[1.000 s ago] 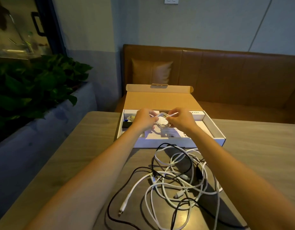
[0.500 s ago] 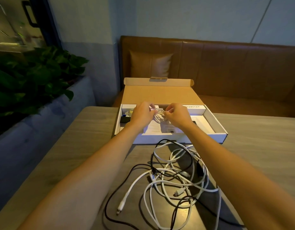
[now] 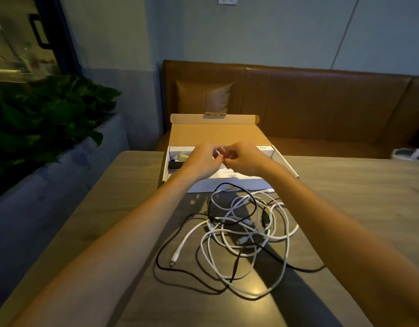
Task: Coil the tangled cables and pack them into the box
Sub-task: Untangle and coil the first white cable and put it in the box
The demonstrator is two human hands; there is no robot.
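Note:
An open white cardboard box (image 3: 285, 165) with a brown lid lies at the table's far side. Over it, my left hand (image 3: 202, 161) and my right hand (image 3: 245, 159) meet, fingers pinched on a small white coiled cable (image 3: 220, 155) that is mostly hidden between them. A tangle of white cables (image 3: 246, 234) and a black cable (image 3: 161, 260) lies loose on the table, nearer to me than the box. Papers and small items (image 3: 180, 159) rest inside the box.
The grey table (image 3: 357, 197) stretches right. A brown leather bench (image 3: 309, 102) with a cushion stands behind the box. A planter with green leaves (image 3: 45, 119) runs along the left. A white object (image 3: 408, 153) sits on the bench at far right.
My hands have drawn closer together over the box, and the small white coil that showed between them is now nearly covered by my fingers. The view has shifted slightly.

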